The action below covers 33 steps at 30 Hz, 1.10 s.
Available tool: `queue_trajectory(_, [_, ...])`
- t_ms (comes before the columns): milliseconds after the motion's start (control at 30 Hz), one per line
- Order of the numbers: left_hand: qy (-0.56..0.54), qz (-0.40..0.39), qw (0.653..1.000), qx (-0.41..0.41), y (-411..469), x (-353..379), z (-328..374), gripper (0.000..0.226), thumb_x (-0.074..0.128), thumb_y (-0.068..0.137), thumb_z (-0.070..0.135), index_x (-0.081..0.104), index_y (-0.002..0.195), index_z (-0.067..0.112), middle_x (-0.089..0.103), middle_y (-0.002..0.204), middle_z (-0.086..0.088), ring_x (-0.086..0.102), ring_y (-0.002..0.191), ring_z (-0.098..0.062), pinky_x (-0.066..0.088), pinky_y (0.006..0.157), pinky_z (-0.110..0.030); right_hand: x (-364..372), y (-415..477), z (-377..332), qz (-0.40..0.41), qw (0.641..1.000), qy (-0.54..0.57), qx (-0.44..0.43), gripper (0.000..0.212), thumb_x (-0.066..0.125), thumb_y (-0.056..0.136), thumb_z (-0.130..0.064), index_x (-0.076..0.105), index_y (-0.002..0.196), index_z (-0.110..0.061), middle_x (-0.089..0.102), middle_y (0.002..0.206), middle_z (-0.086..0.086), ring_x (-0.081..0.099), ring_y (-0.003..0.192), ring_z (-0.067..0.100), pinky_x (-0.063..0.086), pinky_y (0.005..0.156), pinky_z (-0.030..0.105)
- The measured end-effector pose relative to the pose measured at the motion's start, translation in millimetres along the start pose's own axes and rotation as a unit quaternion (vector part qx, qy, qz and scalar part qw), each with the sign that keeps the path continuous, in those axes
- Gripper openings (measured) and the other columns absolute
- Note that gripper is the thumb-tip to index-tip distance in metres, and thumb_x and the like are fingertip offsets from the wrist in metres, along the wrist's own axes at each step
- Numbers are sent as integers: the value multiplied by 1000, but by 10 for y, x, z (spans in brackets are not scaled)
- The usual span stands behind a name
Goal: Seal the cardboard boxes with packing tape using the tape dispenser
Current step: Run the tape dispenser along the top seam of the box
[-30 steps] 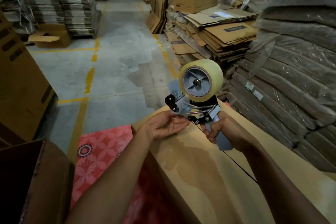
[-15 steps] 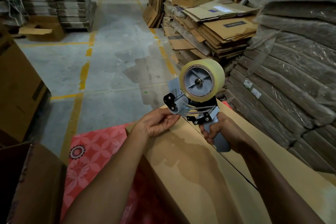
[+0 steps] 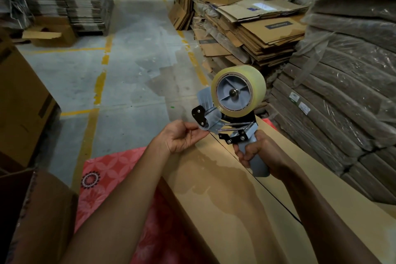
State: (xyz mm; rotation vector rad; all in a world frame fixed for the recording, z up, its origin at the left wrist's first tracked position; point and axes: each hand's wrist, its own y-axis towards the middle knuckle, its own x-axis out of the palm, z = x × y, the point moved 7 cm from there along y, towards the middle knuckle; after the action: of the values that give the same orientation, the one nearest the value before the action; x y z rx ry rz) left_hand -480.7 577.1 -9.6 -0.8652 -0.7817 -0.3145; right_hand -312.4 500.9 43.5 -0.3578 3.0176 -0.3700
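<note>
Tape dispenser (image 3: 233, 118) is centre-right of frame, held just above the far end of the cardboard box (image 3: 225, 199), roll uppermost. Right hand (image 3: 255, 152) is wrapped fully round its grip, unchanged vs 1 s ago. Left hand (image 3: 182, 137) has gone from loose palm-up to thumb + fingers pinching at the dispenser's nose, prob. the tape end (clear film, can't confirm). So taping hasn't begun; box seam (image 3: 267, 188) awaits.

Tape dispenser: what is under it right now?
The tape dispenser, gripped by the right hand, is above the far end of a closed cardboard box, whose flap seam shows. A red patterned mat shows beside the box. The box's inside is covered by its flaps.
</note>
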Motion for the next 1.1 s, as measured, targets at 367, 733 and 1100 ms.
queue_trajectory(367, [291,71,951,73,56,20,178,25,50,93,-17,65,79,-3,72,75,-21,72,68,-28,62,61,-31,-77,-7,22,21,998,-44,-29,28,62,65,-5,54,87,11,56,72,14,47,52,19,39,50,30])
queue_trajectory(733, [500,195,827,168,230,19,891,25,54,90,-13,58,68,-1,60,60,-14,60,43,-16,54,50,-26,-254,-255,226,106,985,-135,-26,43,68,62,-30,60,73,10,58,60,18,53,53,23,43,53,38])
queue_trajectory(1100, [567,186,785,168,518,-30,984,10,70,92,3,75,92,-4,71,77,-17,61,51,-13,48,46,-18,-336,-393,492,172,981,-85,37,21,73,76,-7,56,69,2,53,57,10,49,55,24,38,53,34])
